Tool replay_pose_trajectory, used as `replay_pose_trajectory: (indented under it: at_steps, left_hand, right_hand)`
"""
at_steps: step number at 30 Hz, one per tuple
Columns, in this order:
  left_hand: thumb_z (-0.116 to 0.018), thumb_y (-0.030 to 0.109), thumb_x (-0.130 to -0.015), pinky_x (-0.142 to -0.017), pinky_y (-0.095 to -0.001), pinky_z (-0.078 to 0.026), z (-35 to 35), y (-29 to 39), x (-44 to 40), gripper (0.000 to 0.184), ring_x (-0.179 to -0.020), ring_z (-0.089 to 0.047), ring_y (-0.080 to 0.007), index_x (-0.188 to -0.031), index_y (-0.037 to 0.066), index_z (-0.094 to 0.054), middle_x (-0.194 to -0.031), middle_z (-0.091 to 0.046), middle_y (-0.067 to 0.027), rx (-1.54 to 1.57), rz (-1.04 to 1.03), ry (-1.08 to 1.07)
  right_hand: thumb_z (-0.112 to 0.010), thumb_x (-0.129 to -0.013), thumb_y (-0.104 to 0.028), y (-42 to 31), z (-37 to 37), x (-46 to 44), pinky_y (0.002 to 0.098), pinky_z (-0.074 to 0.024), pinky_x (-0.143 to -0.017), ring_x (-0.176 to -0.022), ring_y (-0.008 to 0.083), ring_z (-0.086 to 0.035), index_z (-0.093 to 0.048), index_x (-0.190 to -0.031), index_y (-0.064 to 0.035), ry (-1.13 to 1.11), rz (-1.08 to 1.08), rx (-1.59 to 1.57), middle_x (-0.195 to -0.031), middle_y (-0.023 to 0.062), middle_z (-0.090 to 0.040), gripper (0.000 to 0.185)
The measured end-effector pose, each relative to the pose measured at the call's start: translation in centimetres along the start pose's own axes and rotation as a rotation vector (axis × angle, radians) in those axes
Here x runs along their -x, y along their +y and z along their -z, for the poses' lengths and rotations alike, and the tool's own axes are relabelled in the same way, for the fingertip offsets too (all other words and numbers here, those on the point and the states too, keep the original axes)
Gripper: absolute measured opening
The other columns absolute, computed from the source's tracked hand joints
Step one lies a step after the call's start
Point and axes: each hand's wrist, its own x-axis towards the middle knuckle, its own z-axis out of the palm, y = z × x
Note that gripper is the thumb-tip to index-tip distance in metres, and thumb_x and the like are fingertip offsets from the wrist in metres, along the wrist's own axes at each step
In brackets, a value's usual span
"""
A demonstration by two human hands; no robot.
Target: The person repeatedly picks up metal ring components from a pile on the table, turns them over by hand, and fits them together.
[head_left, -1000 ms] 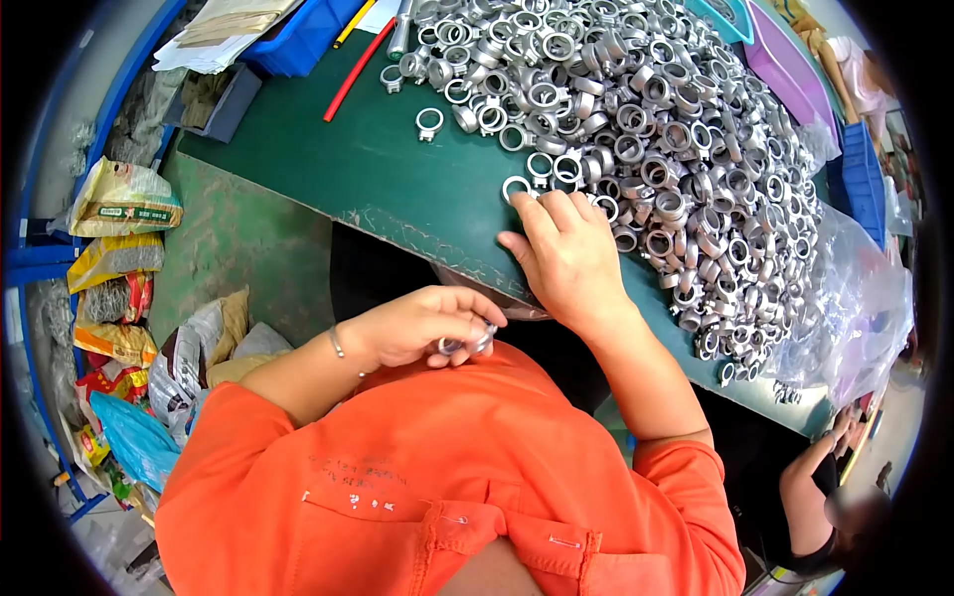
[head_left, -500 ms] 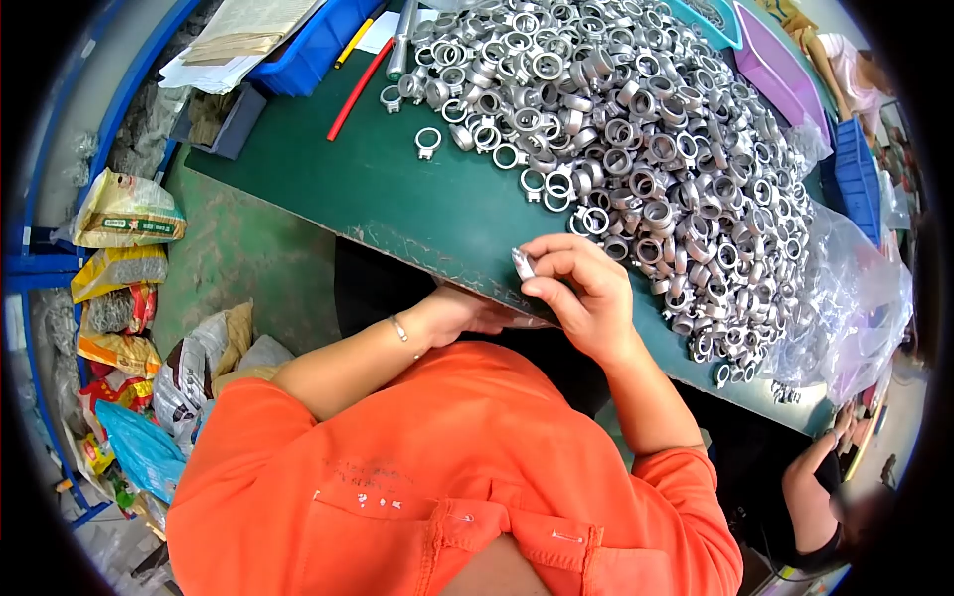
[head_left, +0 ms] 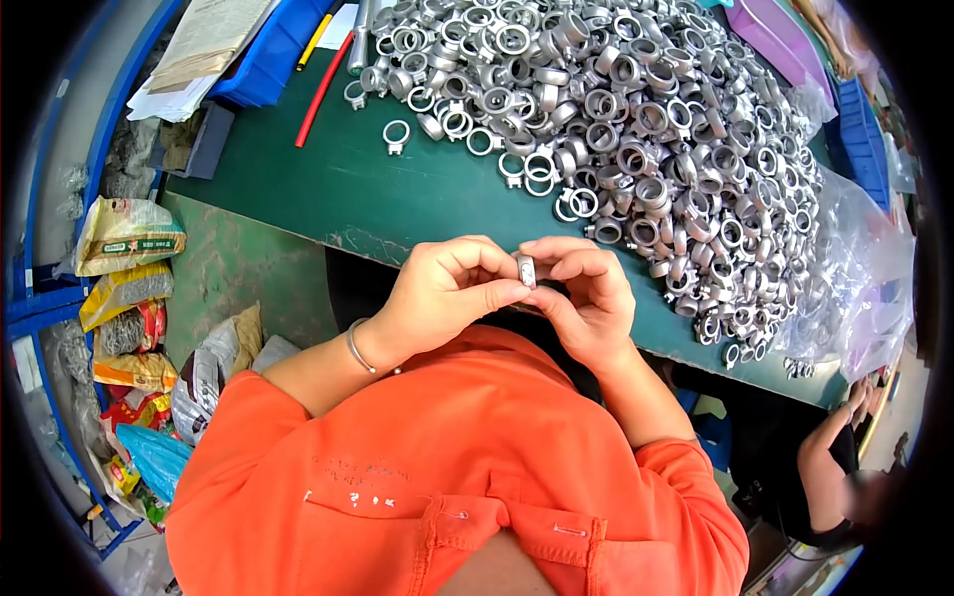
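Observation:
Between my two hands, just over the table's front edge, is a small silver metal ring (head_left: 526,270), seen edge-on. My left hand (head_left: 442,298) pinches it from the left with thumb and fingertips, a bracelet on that wrist. From the other side, the thumb and fingers of my right hand (head_left: 588,298) close on the same ring. Beyond the hands lies a large heap of similar metal rings with small lugs (head_left: 636,129) on the green table (head_left: 298,194). One loose ring (head_left: 396,136) rests apart, left of the heap.
A red pen (head_left: 324,91) and a yellow pen (head_left: 314,42) lie by a blue bin (head_left: 260,62). Clear plastic bags (head_left: 855,268) border the heap on the right. Filled sacks (head_left: 129,236) stand on the left. Another person's arm (head_left: 823,467) shows at lower right.
My left hand has come up from below the table edge to the ring, which my right hand was holding alone. The view has shifted slightly.

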Motion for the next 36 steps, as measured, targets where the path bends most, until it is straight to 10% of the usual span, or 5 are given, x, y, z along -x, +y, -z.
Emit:
replay_pose_trajectory:
  at_steps: [13, 19, 26, 31, 36]
  left_hand:
    - [-0.065, -0.004, -0.076, -0.055, -0.0216, -0.046, -0.2, -0.8, -0.5, 0.009, -0.064, -0.056, -0.0096, -0.083, 0.001, -0.061, -0.078, -0.059, -0.0047, -0.85, -0.631, 0.076]
    - [-0.054, 0.015, -0.091, -0.063, -0.0246, -0.054, -0.3, -0.6, 0.0, 0.024, -0.081, -0.062, -0.0132, -0.108, 0.0, -0.052, -0.095, -0.06, -0.0075, 0.228, 0.108, 0.033]
    - [-0.051, 0.014, -0.091, -0.051, -0.0196, -0.046, 1.8, -1.4, 0.6, 0.017, -0.07, -0.058, -0.0095, -0.102, 0.001, -0.054, -0.089, -0.059, -0.0074, 0.288, 0.162, -0.101]
    - [-0.055, 0.007, -0.084, -0.055, -0.0247, -0.048, 2.2, -1.8, 1.3, 0.014, -0.055, -0.057, -0.0109, -0.092, 0.0, -0.064, -0.067, -0.062, -0.0065, -0.597, 0.371, -0.471]
    - [-0.044, -0.003, -0.081, -0.076, -0.0329, -0.048, 5.1, -10.3, -0.2, 0.027, -0.087, -0.059, -0.0265, -0.105, -0.001, -0.058, -0.099, -0.061, -0.0171, -1.025, -0.075, 0.027]
  right_hand:
    - [-0.06, -0.084, -0.001, -0.9, 0.4, -0.4, 0.0217, -0.0487, -0.066, -0.08, 0.0121, -0.059, -0.054, -0.11, 0.0007, -0.096, -0.261, 0.193, -0.09, 0.008, -0.061, 0.027]
    - [-0.063, -0.068, 0.013, -1.3, 0.3, -0.8, 0.0328, -0.0496, -0.076, -0.094, 0.0271, -0.06, -0.057, -0.091, -0.0003, -0.029, 0.261, 0.552, -0.098, 0.0129, -0.061, 0.028]
    - [-0.054, -0.067, 0.011, -1.9, 1.0, -1.6, 0.0353, -0.0496, -0.066, -0.079, 0.0316, -0.058, -0.056, -0.1, 0.0016, 0.007, 0.253, 0.989, -0.093, 0.0157, -0.058, 0.034]
    - [-0.057, -0.072, -0.002, -2.5, 1.4, -2.3, 0.0355, -0.0489, -0.058, -0.071, 0.0274, -0.056, -0.057, -0.096, 0.0002, -0.08, -0.058, 1.495, -0.077, 0.0117, -0.049, 0.024]
    - [-0.064, -0.075, -0.003, -3.0, 2.1, -1.5, 0.031, -0.0475, -0.059, -0.068, 0.0217, -0.058, -0.06, -0.089, -0.0046, -0.057, -0.109, 0.941, -0.076, 0.0091, -0.055, 0.015]
